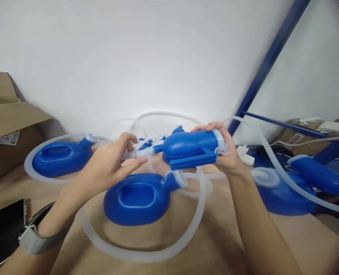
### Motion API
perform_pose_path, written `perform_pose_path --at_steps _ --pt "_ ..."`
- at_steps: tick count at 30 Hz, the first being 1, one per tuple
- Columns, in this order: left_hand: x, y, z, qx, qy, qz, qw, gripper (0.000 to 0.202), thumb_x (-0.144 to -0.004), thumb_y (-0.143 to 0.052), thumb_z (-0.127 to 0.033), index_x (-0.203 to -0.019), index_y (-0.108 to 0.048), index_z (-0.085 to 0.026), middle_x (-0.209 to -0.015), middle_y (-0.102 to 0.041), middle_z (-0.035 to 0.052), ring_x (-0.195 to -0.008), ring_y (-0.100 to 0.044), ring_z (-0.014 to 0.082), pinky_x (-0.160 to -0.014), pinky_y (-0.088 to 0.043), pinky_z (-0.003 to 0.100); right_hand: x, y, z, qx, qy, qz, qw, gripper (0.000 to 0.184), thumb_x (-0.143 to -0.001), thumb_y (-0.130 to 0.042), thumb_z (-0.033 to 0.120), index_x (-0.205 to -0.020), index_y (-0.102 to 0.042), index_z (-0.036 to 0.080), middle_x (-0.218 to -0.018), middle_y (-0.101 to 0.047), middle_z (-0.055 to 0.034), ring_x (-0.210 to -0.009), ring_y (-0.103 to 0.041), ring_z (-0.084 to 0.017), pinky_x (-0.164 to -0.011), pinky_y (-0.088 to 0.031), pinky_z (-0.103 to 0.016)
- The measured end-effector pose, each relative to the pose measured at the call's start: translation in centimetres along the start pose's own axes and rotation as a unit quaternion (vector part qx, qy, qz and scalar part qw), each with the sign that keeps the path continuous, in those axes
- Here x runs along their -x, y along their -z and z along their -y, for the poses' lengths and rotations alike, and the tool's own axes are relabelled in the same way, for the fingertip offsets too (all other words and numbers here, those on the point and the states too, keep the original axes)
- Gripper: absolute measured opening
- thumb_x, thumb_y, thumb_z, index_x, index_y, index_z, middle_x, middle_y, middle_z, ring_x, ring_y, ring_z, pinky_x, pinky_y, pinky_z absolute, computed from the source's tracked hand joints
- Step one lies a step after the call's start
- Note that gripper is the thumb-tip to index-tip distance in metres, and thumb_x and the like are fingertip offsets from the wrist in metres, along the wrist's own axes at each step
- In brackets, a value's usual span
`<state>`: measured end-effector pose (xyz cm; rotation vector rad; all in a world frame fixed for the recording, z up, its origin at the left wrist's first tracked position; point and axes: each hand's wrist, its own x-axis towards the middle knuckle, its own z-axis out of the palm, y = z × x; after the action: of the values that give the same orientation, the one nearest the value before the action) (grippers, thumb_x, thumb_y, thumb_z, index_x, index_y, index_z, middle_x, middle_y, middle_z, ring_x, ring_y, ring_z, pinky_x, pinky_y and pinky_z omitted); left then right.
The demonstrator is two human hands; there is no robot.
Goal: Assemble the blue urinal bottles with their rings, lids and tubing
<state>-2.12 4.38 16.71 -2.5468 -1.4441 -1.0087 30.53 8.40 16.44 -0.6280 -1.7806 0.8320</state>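
My right hand (pixel 226 152) is wrapped round the wide, white-rimmed end of a blue plastic urinal funnel (pixel 183 147) with a side handle. The funnel is held level above the table, its ribbed narrow spout pointing left. A translucent hose (pixel 146 152) meets that spout, and the fingers and thumb of my left hand (pixel 117 158) close round the hose. A thin metal ring shows by those fingers; I cannot tell whether it is a clamp. Just below lies a blue urinal bottle (pixel 109 206) with a handle opening and a pale capped neck.
Another blue bottle (pixel 83 154) with a looped hose lies left. At right are a blue bottle (pixel 286 196) and a second funnel (pixel 321 173). A cardboard box (pixel 11 152) stands left, a black tablet-like device (pixel 5 233) near left. A blue metal post (pixel 269 61) rises right.
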Motion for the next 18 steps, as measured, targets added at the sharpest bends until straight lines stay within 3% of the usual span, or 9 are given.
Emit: perform_pose_path --at_steps 5,8,11,14,18 --pt "0.1 -0.3 0.2 -0.046 -0.122 -0.052 0.99 0.03 -0.106 -0.051 -0.044 -0.112 -0.069 -0.02 -0.124 -0.063 0.0124 -0.072 -0.065 0.0148 -0.066 -0.048 0.029 -0.2 -0.5 0.1 -0.019 -0.033 -0.038 0.999 0.079 -0.059 -0.092 0.064 -0.115 -0.044 0.034 -0.13 -0.063 -0.0065 -0.115 -0.065 -0.029 -0.086 -0.058 -0.036" --pt "0.3 -0.8 0.0 -0.057 -0.158 -0.083 0.982 0.025 -0.108 -0.051 -0.036 -0.115 -0.068 -0.018 -0.1 -0.069 0.0076 -0.064 -0.061 0.0142 -0.062 -0.044 0.028 -0.3 -1.0 0.3 -0.062 -0.08 -0.049 0.994 0.075 -0.06 -0.092 0.06 -0.113 -0.047 0.033 -0.118 -0.062 -0.0028 -0.097 -0.066 -0.024 -0.073 -0.058 -0.032" --pt "0.5 -1.3 -0.4 -0.09 -0.173 -0.109 0.975 0.023 -0.108 -0.049 -0.031 -0.113 -0.066 -0.016 -0.072 -0.063 0.0009 -0.055 -0.053 0.0148 -0.056 -0.036 0.029 -0.4 -1.5 0.4 -0.106 -0.11 -0.049 0.987 0.064 -0.064 -0.088 0.054 -0.11 -0.048 0.033 -0.1 -0.059 0.0012 -0.084 -0.063 -0.02 -0.068 -0.057 -0.031" --pt "0.7 -1.5 -0.7 -0.095 -0.169 -0.104 0.976 0.023 -0.108 -0.048 -0.029 -0.105 -0.066 -0.015 -0.071 -0.062 0.0012 -0.056 -0.051 0.0152 -0.056 -0.035 0.029 -0.4 -1.7 0.1 -0.133 -0.109 -0.051 0.984 0.061 -0.065 -0.088 0.05 -0.109 -0.05 0.032 -0.094 -0.057 0.0027 -0.079 -0.06 -0.018 -0.066 -0.057 -0.03" --pt "0.7 -1.4 -1.0 -0.044 -0.125 -0.075 0.988 0.024 -0.109 -0.046 -0.028 -0.096 -0.063 -0.017 -0.069 -0.057 -0.0008 -0.057 -0.051 0.0146 -0.058 -0.035 0.028 -0.3 -1.4 -0.8 -0.122 -0.056 -0.045 0.99 0.06 -0.066 -0.092 0.049 -0.11 -0.056 0.032 -0.106 -0.061 0.0011 -0.087 -0.061 -0.018 -0.069 -0.055 -0.029"
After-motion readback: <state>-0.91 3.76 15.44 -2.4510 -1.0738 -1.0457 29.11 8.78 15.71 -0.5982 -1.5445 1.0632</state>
